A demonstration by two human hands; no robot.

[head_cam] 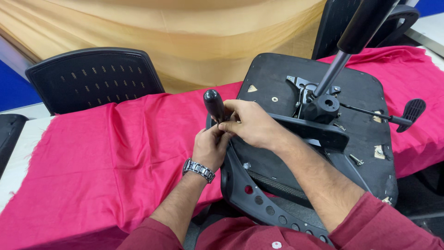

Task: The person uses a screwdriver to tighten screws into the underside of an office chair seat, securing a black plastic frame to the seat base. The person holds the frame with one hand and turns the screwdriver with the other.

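While I work at the near edge of the table [83, 157], this is how things lie:
Screwdriver: black handle [214, 104] upright, at the near rim of the upturned chair seat [277, 78].
Right hand [252, 124]: curled around the handle's base.
Left hand [210, 146]: fingers pinched together just under it, touching my right.
Blocking: armrest bracket [252, 194] and gas-lift post [340, 60] crowd the seat.
Around: loose screw [356, 160], lever paddle [412, 111], black chair [92, 76] beyond the far edge.

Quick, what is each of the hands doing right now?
Left hand: closed around the lower part of the black-handled screwdriver.
Right hand: closed on the same screwdriver, just below its handle.
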